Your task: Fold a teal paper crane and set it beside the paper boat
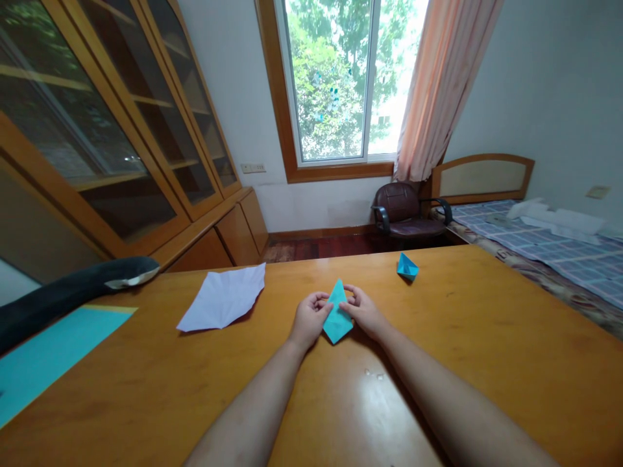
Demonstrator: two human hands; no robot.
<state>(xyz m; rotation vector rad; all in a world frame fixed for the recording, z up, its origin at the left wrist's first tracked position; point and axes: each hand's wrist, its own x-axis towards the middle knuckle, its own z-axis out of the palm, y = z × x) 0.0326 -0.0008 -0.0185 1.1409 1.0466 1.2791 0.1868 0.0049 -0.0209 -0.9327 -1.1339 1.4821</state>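
Note:
A light-blue sheet of folded paper, shaped like a kite with its narrow point away from me, is held between my two hands just over the wooden table. My left hand grips its left edge, thumb on top and fingers curled behind. On the opposite edge, my right hand pinches it the same way, thumb on the front face. Beyond my right hand lies a small darker-blue folded paper piece. To the left rests a creased white sheet of paper, its edges lifted a little.
The wooden table spans the foreground. At its left are a turquoise sheet with a yellow border and a long dark plush-like object. Behind stand a glass-door cabinet, a brown armchair and a bed.

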